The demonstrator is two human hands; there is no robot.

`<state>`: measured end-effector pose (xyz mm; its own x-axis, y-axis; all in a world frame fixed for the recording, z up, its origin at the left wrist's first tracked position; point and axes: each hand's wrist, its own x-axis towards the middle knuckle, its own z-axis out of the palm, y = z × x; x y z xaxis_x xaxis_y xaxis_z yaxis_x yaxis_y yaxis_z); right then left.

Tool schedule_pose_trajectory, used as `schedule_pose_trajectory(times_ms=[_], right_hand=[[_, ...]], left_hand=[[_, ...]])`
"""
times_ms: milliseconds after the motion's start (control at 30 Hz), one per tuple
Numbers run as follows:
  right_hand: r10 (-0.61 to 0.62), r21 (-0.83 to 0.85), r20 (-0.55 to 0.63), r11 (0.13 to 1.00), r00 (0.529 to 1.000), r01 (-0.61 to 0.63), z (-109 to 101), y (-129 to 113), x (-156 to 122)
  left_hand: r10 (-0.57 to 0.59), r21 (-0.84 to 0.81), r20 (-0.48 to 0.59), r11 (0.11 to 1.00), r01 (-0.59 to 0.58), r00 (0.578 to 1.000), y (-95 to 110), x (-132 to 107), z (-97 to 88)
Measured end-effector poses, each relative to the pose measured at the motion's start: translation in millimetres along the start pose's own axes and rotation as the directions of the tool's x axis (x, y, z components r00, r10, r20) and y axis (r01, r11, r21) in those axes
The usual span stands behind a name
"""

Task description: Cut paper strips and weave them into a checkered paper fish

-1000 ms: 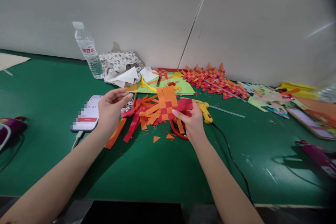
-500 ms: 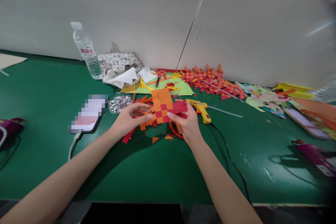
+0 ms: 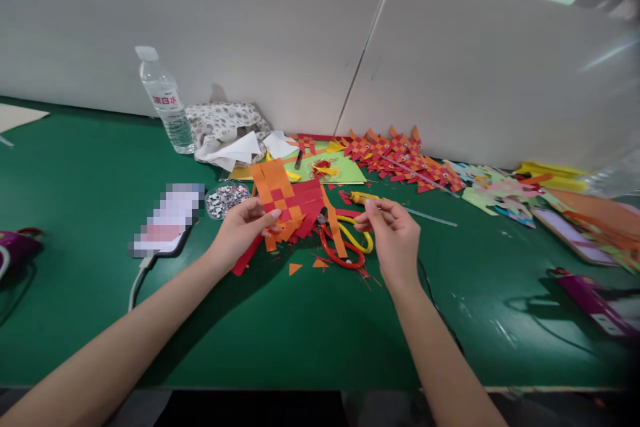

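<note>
My left hand (image 3: 243, 230) pinches a woven red and orange paper piece (image 3: 285, 197) by its lower left corner and holds it tilted above a heap of paper strips (image 3: 295, 230). My right hand (image 3: 395, 233) hovers just to the right, fingers loosely curled with nothing seen in them. It sits over the yellow glue gun (image 3: 363, 198) and beside two pairs of scissors, one red (image 3: 337, 253) and one yellow (image 3: 357, 237), lying on the green table (image 3: 300, 327).
A phone (image 3: 167, 220) on a cable and a dish of googly eyes (image 3: 227, 199) lie left of my left hand. A water bottle (image 3: 165, 103), a patterned pouch (image 3: 225, 121), a green sheet (image 3: 345, 170) and finished woven fish (image 3: 405, 157) line the white wall.
My right hand let go of the woven piece and moved right over the glue gun. My left hand took hold of the piece and tilted it left. The scissors are now uncovered.
</note>
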<state>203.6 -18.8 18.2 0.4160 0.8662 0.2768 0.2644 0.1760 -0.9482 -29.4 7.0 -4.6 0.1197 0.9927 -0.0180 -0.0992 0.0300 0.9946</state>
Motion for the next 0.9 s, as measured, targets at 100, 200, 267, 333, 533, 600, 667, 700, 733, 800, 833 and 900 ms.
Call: schedule_pose_trajectory(times_ms=[100, 200, 267, 333, 533, 600, 667, 700, 733, 800, 833, 900], right_hand=[[-0.029, -0.463, 0.234, 0.876, 0.972, 0.138, -16, 4, -5], [0.015, -0.752, 0.423, 0.563, 0.906, 0.341, -21, 8, -14], [0.031, -0.792, 0.451, 0.475, 0.892, 0.384, -18, 8, -18], [0.005, -0.797, 0.427, 0.474, 0.904, 0.374, -12, 7, -19], [-0.098, -0.774, 0.385, 0.507, 0.918, 0.379, 11, 15, -9], [-0.127, -0.727, 0.367, 0.579, 0.921, 0.370, 14, 18, -4], [-0.161, -0.693, 0.346, 0.620, 0.924, 0.367, 14, 16, 2], [-0.186, -0.680, 0.326, 0.635, 0.927, 0.367, 14, 13, 5], [-0.219, -0.665, 0.297, 0.651, 0.929, 0.366, 13, 9, 7], [-0.323, -0.587, 0.198, 0.717, 0.925, 0.376, 15, -2, 11], [-0.377, -0.538, 0.146, 0.746, 0.915, 0.393, 17, -8, 13], [-0.425, -0.490, 0.121, 0.761, 0.897, 0.426, 26, -19, 14]], left_hand=[[0.014, -0.054, 0.010, 0.998, -0.013, 1.000, -2, 0, -0.1], [0.016, -0.092, -0.011, 0.996, -0.017, 1.000, -3, -1, 0.1], [0.007, -0.122, -0.045, 0.992, -0.013, 0.999, -2, 0, 0.0], [-0.007, -0.146, -0.076, 0.989, -0.004, 0.997, -1, 0, -0.1], [-0.028, -0.134, -0.047, 0.991, 0.022, 0.999, 0, 0, 0.6], [-0.029, -0.136, -0.041, 0.990, 0.024, 0.999, 1, 0, 0.4], [-0.025, -0.146, -0.052, 0.989, 0.017, 0.998, 3, 0, -0.2], [-0.021, -0.152, -0.065, 0.988, 0.011, 0.998, 3, 0, -0.6], [-0.018, -0.157, -0.086, 0.988, 0.004, 0.996, 4, 0, -0.9], [-0.008, -0.169, -0.140, 0.985, -0.016, 0.990, 5, 1, -1.4], [0.004, -0.177, -0.172, 0.984, -0.035, 0.985, 6, 1, -1.5], [0.036, -0.189, -0.232, 0.979, -0.081, 0.972, 7, 1, -1.7]])
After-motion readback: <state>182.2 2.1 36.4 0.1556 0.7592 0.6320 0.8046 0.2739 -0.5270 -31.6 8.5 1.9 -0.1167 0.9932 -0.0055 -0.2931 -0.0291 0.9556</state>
